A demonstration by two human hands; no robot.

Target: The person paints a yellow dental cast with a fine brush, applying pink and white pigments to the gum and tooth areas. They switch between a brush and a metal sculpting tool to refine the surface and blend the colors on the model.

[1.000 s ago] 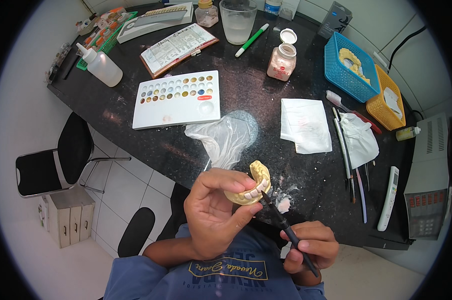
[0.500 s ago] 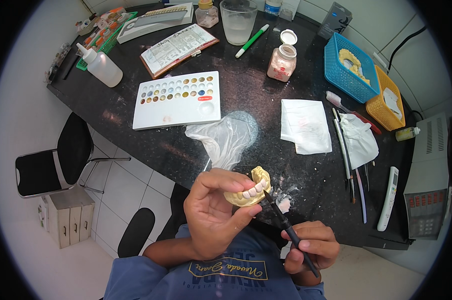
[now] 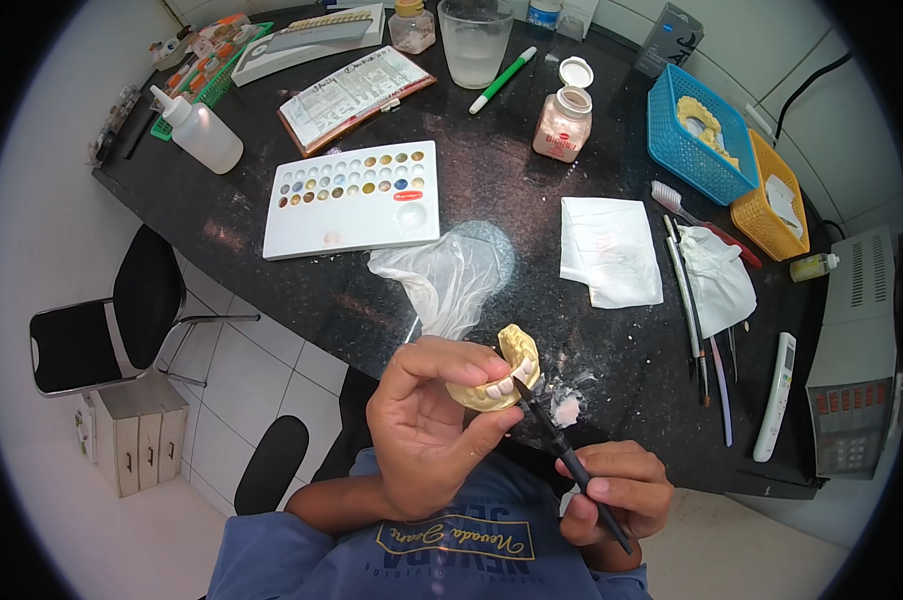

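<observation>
In my left hand point(image 3: 437, 425), between thumb and fingers, is a yellow dental cast point(image 3: 518, 347) with a row of pale, whitish teeth point(image 3: 507, 384) along its front. My right hand point(image 3: 617, 490) grips a black brush point(image 3: 564, 447) like a pen. Its dark pointed tip meets the teeth near my left fingertips; whether it presses on them I cannot tell. Beneath the brush, a smear of pinkish-white powder point(image 3: 569, 410) lies at the table edge. Just beyond the cast is a crumpled clear plastic sheet point(image 3: 450, 285).
A white paint palette point(image 3: 342, 225) lies left on the dark table point(image 3: 372, 290). An open jar of pink powder point(image 3: 563, 128) stands beyond a folded tissue point(image 3: 609, 250). Several brushes point(image 3: 688, 300), a blue basket point(image 3: 707, 150) and a yellow basket point(image 3: 762, 200) are at right. A glass point(image 3: 475, 55) stands at the back.
The brush tip has moved slightly left along the teeth, and my right hand has shifted left with it. The cast has tilted a little in my left hand.
</observation>
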